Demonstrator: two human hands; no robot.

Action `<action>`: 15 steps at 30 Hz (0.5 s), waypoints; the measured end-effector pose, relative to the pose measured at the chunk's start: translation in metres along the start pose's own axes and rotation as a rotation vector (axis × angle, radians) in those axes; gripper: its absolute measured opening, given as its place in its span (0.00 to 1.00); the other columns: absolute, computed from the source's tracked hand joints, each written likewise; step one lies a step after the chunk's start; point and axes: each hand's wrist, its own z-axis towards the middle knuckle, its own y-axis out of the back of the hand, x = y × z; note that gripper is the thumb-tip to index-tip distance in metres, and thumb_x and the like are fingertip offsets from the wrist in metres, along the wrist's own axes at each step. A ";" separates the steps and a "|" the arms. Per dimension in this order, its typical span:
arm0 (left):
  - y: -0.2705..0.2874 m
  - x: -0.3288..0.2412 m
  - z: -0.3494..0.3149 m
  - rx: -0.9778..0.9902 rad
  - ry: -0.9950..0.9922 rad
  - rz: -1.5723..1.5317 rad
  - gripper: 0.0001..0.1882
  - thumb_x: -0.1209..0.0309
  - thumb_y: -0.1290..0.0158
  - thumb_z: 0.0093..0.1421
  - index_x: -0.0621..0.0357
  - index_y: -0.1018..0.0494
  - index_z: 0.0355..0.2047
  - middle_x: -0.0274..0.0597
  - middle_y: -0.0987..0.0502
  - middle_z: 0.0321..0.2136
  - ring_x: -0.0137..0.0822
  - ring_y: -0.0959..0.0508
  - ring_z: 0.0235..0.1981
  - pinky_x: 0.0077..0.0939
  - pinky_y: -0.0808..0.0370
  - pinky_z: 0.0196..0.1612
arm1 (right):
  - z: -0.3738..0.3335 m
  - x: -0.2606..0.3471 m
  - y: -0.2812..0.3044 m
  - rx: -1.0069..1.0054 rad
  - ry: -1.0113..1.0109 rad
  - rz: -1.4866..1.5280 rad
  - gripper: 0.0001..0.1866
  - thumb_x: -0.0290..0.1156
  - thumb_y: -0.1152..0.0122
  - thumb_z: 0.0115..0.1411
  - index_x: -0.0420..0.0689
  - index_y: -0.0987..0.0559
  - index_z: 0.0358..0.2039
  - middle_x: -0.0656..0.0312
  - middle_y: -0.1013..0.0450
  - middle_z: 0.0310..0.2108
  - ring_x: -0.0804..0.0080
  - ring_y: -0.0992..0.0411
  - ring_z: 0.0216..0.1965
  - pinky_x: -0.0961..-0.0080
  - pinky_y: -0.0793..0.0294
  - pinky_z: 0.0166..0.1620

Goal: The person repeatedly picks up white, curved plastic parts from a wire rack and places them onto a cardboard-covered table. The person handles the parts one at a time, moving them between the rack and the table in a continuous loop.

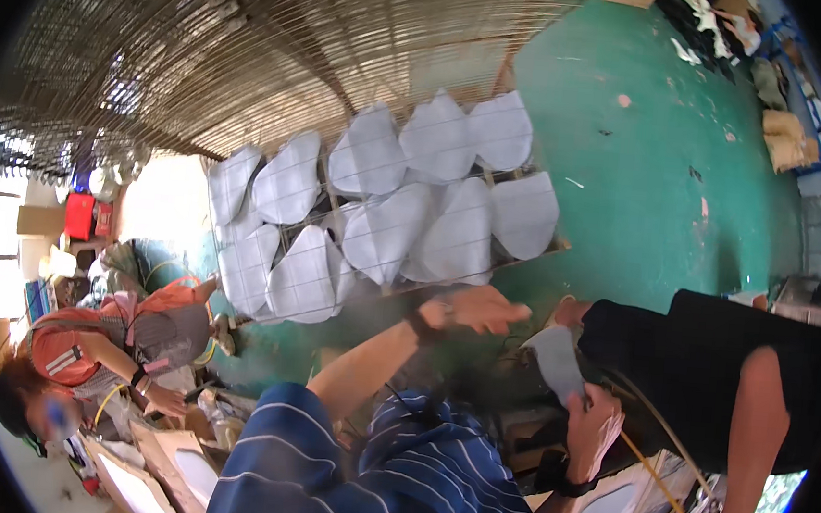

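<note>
My left hand [483, 309] is stretched out in front of me, fingers extended and holding nothing, close to the near edge of a rack of pale grey pieces. On the right, my right hand [594, 427] grips a flat grey rounded piece [557, 358] by its lower end. This piece tilts up and away from the hand, near a person in black. Several rounded, pointed grey pieces [389, 228] hang or lie in two rows on the rack, behind thin crossing lines. What they are made of cannot be told.
A person in orange [75, 355] works at the left, with a small dark tool in one hand. A person in black [692, 351] stands close at the right, a hand near a yellow rod [654, 473]. Cardboard pieces [138, 476] lie low left. The floor [649, 169] is green.
</note>
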 end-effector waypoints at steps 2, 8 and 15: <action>-0.021 -0.021 -0.004 0.141 -0.127 -0.258 0.34 0.48 0.42 0.66 0.60 0.30 0.62 0.46 0.21 0.48 0.38 0.20 0.46 0.33 0.19 0.45 | 0.032 0.029 -0.007 0.022 0.063 -0.022 0.14 0.33 0.28 0.51 0.43 0.17 0.38 0.56 0.24 0.32 0.52 0.27 0.39 0.55 0.32 0.43; -0.031 -0.031 0.083 -0.558 -0.278 -1.127 0.39 0.66 0.32 0.53 0.63 0.34 0.64 0.48 0.22 0.43 0.38 0.21 0.44 0.31 0.22 0.49 | 0.117 0.084 -0.051 -0.056 0.152 -0.117 0.17 0.37 0.31 0.58 0.42 0.19 0.45 0.53 0.24 0.37 0.51 0.27 0.42 0.55 0.31 0.44; 0.063 -0.114 0.216 -0.727 -0.543 -0.844 0.36 0.80 0.42 0.52 0.54 0.33 0.63 0.32 0.25 0.29 0.26 0.26 0.31 0.24 0.28 0.33 | 0.177 0.079 -0.106 -0.300 -0.142 0.759 0.36 0.47 0.48 0.73 0.29 0.38 0.67 0.42 0.30 0.58 0.49 0.30 0.56 0.57 0.33 0.59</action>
